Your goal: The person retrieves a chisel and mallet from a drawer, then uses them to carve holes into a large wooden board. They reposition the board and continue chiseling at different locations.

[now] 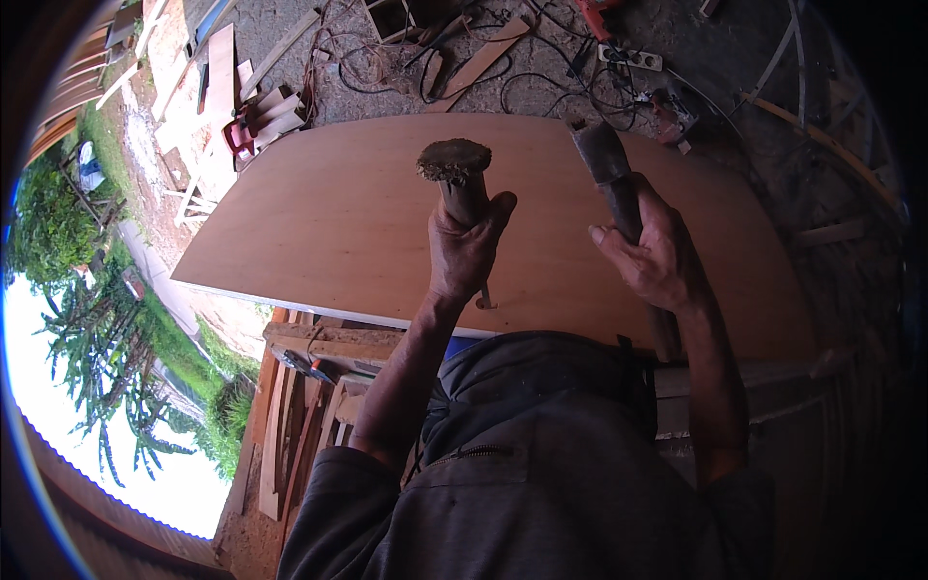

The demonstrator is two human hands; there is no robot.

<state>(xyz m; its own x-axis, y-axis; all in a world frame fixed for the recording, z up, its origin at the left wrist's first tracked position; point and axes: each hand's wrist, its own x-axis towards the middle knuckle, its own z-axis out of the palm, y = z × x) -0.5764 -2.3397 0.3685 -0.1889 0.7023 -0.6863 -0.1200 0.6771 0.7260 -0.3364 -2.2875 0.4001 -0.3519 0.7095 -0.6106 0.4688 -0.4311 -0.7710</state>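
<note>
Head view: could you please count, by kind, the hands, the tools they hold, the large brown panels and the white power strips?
Hands: 2 (left hand, right hand)
Held tools: 2 (frayed-headed tool, dark tool)
Large brown panel: 1
White power strip: 1
Total: 6

Your left hand [462, 246], just 12 of center, grips a tool [454, 159] with a flattened, frayed head. Its thin shaft points down at a small hole [486, 304] in the wood panel [329, 213]; can't tell if it touches. Your right hand [662, 251] at 2:30 grips a dark rod-like tool [601, 155], top leaning toward 11. Cables [423, 82] at 12, power strip [630, 58] at 1, greenery [58, 208] at 9.
</note>
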